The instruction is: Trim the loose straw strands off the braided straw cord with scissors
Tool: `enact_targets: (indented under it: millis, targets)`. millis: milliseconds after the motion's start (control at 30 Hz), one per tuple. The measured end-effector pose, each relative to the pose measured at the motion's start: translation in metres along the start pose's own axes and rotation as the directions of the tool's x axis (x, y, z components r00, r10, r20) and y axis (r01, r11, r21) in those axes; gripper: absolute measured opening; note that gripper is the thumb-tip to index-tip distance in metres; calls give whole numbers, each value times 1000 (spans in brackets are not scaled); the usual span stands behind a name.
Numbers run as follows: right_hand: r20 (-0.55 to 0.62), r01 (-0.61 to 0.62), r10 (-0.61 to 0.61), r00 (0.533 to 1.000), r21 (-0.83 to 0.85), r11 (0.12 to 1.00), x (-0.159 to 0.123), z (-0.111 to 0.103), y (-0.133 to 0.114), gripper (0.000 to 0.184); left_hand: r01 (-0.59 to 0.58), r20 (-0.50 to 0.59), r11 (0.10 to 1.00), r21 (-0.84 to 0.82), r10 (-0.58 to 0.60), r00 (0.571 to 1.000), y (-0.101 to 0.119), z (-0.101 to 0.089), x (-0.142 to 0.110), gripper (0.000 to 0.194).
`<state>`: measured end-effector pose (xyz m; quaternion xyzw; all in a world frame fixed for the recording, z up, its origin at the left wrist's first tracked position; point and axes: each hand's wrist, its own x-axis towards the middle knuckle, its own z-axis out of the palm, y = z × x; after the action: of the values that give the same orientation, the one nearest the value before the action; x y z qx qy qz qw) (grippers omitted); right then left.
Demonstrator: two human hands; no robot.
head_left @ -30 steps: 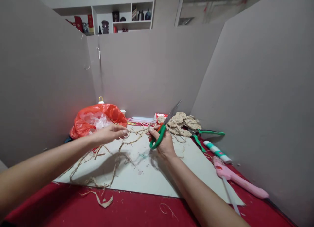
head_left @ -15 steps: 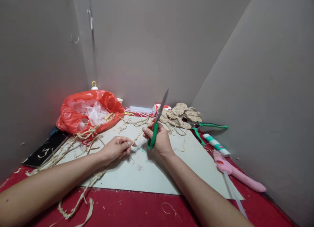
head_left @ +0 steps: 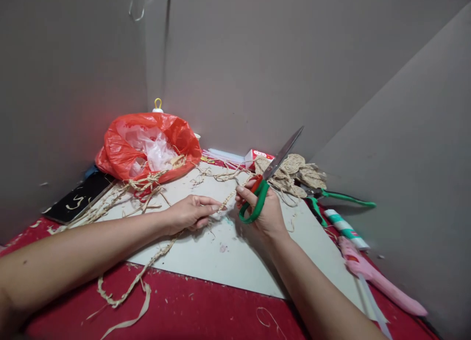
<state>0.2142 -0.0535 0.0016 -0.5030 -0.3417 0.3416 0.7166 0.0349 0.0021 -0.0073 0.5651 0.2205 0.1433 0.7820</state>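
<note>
My left hand (head_left: 193,213) pinches a thin braided straw cord (head_left: 228,198) above the white board (head_left: 206,254). From that hand the cord trails down over the board's front edge onto the red table. Green-and-orange-handled scissors (head_left: 259,202) are in my right hand (head_left: 270,215), blades pointing up and to the right. The cord runs up to my right fingers; whether they also grip it I cannot tell. Behind the scissors lies a cluster of coiled straw pieces (head_left: 294,163).
A red plastic bag (head_left: 117,156) stands at the back left, near a black slab (head_left: 79,197). Along the right are green-handled pliers (head_left: 348,198), a white-and-green tube (head_left: 346,229) and a pink glue gun (head_left: 382,283) with a glue stick. Grey walls enclose the table (head_left: 206,313).
The view has shifted, so the surroundings sit further right. My right hand has tilted the scissors more to the right. Both hands keep their holds on the cord and scissors.
</note>
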Motion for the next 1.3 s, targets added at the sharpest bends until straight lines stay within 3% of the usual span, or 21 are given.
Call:
enact_targets:
  millis: [200,433,533,667,733,800,900,967,1167,1300]
  targets:
    - [48,-10,13,999,-60,998,-4,3,0,43,-106,-64,993,-51,103,993,-5,-4,4,19]
    - [60,-135,149,987,-194,972,0,5,6,44,-166,-129,982,-95,153,980,-8,-7,4,26]
    - [73,-92,120,990,-307,947,3,-3,-7,45,-169,-247,978,-120,135,960,-6,-14,8,23]
    - [119,54,4,993,-479,876,-5,-20,-24,45,-201,-344,965,-169,133,929,-4,-20,12,15]
    - [159,155,-70,985,-622,768,-15,-29,-21,42,-216,-357,961,-175,143,923,-4,-20,12,13]
    - [203,270,-180,963,-782,562,-27,-36,-12,39,-217,-357,961,-171,145,923,-4,-17,11,13]
    - [372,390,-128,919,-905,172,-39,-42,3,32,-220,-367,961,-166,147,918,-4,-14,9,11]
    - [441,442,-64,895,-897,-4,-42,-43,8,28,-233,-387,958,-168,154,909,-3,-13,7,11]
    - [501,441,-171,849,-848,-294,-34,-46,10,25,-255,-388,957,-137,185,903,-1,-12,5,12]
    - [528,429,-230,818,-825,-368,-31,-49,11,30,-274,-383,953,-132,206,901,-1,-11,4,4]
